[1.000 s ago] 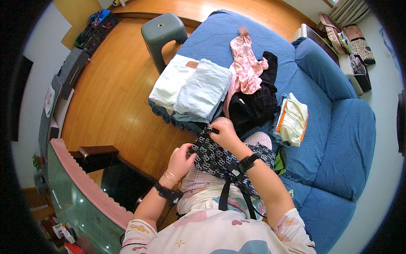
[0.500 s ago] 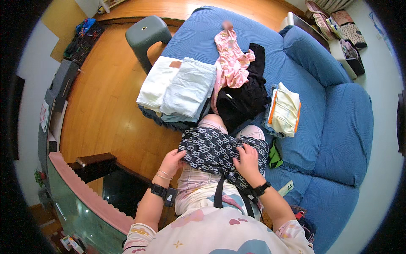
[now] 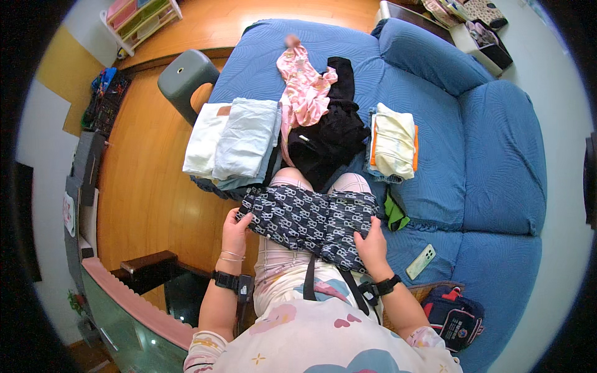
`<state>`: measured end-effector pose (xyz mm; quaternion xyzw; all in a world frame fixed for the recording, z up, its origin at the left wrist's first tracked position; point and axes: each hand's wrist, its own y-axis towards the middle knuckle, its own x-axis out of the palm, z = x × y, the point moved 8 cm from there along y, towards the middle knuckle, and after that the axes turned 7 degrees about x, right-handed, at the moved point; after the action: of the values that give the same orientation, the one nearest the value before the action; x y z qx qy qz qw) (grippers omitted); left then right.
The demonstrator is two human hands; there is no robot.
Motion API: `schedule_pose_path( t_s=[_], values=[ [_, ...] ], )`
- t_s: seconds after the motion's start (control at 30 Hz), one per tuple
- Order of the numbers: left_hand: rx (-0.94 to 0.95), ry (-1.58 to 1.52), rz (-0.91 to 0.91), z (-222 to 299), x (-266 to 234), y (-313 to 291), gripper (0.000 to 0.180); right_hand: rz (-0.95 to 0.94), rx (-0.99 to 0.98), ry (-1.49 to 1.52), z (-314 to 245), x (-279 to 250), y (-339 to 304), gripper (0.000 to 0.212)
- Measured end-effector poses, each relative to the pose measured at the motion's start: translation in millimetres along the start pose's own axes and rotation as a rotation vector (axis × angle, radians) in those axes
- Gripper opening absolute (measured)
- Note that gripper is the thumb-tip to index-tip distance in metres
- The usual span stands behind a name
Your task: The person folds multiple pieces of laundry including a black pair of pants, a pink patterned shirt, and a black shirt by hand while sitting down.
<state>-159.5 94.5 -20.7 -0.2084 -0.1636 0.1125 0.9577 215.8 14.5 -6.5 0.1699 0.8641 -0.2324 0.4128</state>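
Note:
A black garment with a white letter pattern lies folded into a wide strip across my lap. My left hand pinches its left end, thumb on top and the other fingers mostly underneath. At the opposite end my right hand grips the right edge, thumb over the cloth and part of the fingers hidden. Beyond my knees, black clothing lies loose on the sofa, with a pink printed garment partly over it.
Folded white and pale blue clothes are stacked left of the loose pile. A smaller folded stack sits to the right. Nearby on the blue sofa are a green item, a phone and a dark backpack. A grey stool stands far left.
My right hand has gone from resting on the printed garment to gripping its right edge. The cloth is now held straighter between both hands. The whole view has shifted.

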Motion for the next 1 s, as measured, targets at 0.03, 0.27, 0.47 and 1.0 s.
schedule_pose_path(
  t_s=[0.03,0.27,0.47,1.0],
  values=[
    [0.032,0.012,0.001,-3,-5,3,0.021,-0.025,-0.006,0.037,-3,4,-1,0.056],
    [0.269,0.197,-0.061,38,15,0,0.017,-0.059,-0.219,0.313,-14,-20,31,0.059],
    [0.339,-0.006,-0.06,60,27,-13,0.023,0.002,-0.246,0.437,-34,-78,38,0.059],
    [0.19,0.064,0.055,-13,-19,7,0.038,-0.275,-0.802,0.0,-55,-12,-49,0.052]
  ],
)
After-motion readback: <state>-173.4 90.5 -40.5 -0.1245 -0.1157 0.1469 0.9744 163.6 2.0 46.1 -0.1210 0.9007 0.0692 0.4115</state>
